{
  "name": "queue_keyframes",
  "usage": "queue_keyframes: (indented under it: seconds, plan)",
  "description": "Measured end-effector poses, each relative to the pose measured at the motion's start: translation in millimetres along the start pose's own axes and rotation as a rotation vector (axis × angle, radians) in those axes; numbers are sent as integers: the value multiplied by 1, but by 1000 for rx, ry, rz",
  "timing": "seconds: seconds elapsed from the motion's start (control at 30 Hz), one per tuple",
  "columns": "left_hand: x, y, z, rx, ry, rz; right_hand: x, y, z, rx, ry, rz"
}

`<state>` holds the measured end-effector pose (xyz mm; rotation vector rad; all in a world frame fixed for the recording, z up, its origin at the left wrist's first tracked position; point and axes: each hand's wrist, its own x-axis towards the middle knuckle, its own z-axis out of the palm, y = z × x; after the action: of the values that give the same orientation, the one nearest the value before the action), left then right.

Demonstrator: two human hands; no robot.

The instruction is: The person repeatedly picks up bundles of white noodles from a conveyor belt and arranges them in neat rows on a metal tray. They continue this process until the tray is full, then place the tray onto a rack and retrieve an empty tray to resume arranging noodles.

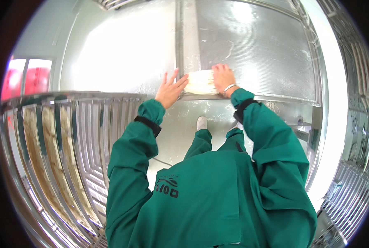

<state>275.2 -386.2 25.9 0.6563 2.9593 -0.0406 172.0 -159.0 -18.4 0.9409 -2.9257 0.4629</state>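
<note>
A pale, flat bundle of what look like noodles (200,81) lies at the near left corner of a metal mesh tray (265,55). At its left end, my left hand (171,90) rests with fingers spread, the fingertips touching the bundle's edge and the tray's frame. My right hand (223,77) is curled over the other end, its fingers on the far side; the thumb is hidden. A bracelet (229,87) circles the right wrist. Thin loose strands are scattered on the mesh beyond the bundle.
To my left stands a metal rack (91,133), with trays of pale material (52,148) in several slots. A shiny steel worktop (153,62) adjoins the tray. Loose strands hang at the tray's right edge (314,46). More metal racking (352,195) is at far right.
</note>
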Motion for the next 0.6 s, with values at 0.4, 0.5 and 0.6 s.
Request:
queue_keyframes:
  seconds: [0.4, 0.5, 0.6]
  plan:
    - [4, 21, -10, -140, -7, -239, -89, 104, -42, 447, 531, 364]
    - [34, 41, -18, -258, 176, -262, -197, 234, -94, 357, 675, 938]
    - [80, 89, -25, -366, 224, -195, -319, 363, -172, 19, 739, 1098]
